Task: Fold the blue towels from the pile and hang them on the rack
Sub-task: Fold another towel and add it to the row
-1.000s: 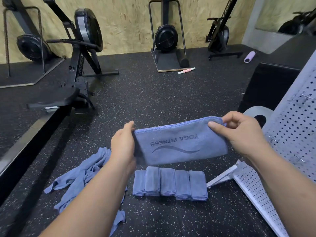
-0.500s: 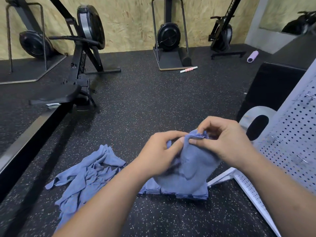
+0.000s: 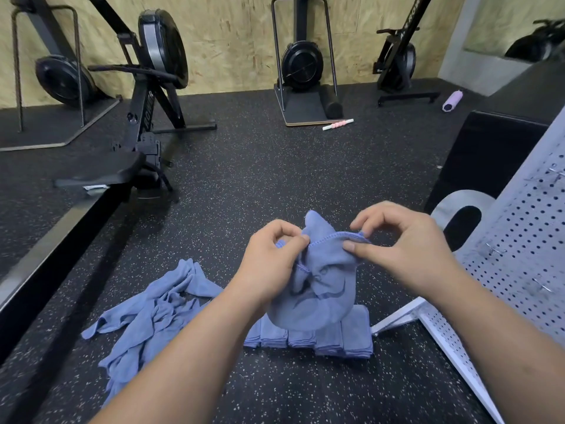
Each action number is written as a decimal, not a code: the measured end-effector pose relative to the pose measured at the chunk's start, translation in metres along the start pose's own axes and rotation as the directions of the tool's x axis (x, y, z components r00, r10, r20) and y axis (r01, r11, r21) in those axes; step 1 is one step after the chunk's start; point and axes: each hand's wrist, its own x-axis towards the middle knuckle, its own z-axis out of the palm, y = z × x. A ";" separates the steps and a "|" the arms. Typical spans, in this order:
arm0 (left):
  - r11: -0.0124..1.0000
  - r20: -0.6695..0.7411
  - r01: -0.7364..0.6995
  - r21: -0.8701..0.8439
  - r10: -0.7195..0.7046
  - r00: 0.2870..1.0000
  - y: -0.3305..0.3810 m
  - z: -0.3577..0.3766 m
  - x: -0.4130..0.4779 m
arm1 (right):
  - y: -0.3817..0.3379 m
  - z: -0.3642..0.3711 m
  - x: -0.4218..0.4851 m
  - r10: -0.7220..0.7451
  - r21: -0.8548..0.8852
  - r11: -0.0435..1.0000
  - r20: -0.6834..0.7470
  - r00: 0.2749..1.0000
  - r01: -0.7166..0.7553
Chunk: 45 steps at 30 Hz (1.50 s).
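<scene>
A blue towel (image 3: 318, 289) hangs bunched between my hands above the floor. My left hand (image 3: 269, 264) pinches its stitched top edge at the left, and my right hand (image 3: 406, 249) pinches the same edge a little to the right. Below it, a row of several folded blue towels (image 3: 345, 341) lies on the dark floor, partly hidden by the held towel. A loose pile of unfolded blue towels (image 3: 153, 313) sprawls to the left. The white perforated rack (image 3: 519, 261) with small metal hooks stands at the right.
A rowing machine (image 3: 146, 96) and its long rail (image 3: 46, 249) run along the left. More exercise machines (image 3: 301, 62) stand by the plywood wall. A pink roller stick (image 3: 337, 124), a purple foam roller (image 3: 452, 101) and a black box (image 3: 489, 154) lie beyond.
One second ago the towel was stretched flat between my hands, logo showing. My hands came together, doubling it over, and now they have parted slightly along its stitched top edge.
</scene>
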 end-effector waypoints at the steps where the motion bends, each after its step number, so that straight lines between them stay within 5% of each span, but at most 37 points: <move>1: 1.000 0.013 0.008 -0.016 -0.008 1.000 0.000 0.000 0.000 | 0.000 0.000 0.000 0.043 0.072 0.996 0.032 0.999 -0.045; 11: 1.000 0.052 -0.019 -0.003 0.019 0.998 -0.001 0.001 -0.001 | 0.006 -0.006 0.004 0.158 0.232 0.949 0.237 0.959 -0.214; 19: 0.996 0.122 -0.092 0.017 0.089 0.988 0.001 0.004 -0.005 | 0.006 -0.002 0.004 0.076 0.109 0.990 0.123 0.990 -0.089; 30: 0.965 0.280 -0.251 0.073 0.221 0.934 0.004 0.007 -0.010 | 0.008 0.002 0.004 0.144 0.097 0.982 0.175 0.974 -0.162; 34: 0.954 0.288 -0.275 0.119 0.232 0.929 0.004 0.007 -0.011 | 0.011 0.001 0.003 0.100 -0.072 0.994 0.214 0.972 -0.086; 39: 0.935 -0.042 -0.210 0.286 0.231 0.972 -0.008 0.000 0.005 | 0.018 -0.009 0.005 0.137 -0.106 0.984 -0.038 0.990 -0.140; 42: 0.979 -0.315 -0.124 0.163 0.171 0.934 -0.008 -0.019 0.018 | 0.029 -0.023 0.009 0.257 0.099 0.966 -0.225 0.940 -0.240; 45: 0.993 -0.436 -0.115 -0.004 0.102 0.894 0.000 -0.036 0.021 | 0.034 -0.034 0.011 0.352 0.261 0.924 -0.290 0.890 -0.280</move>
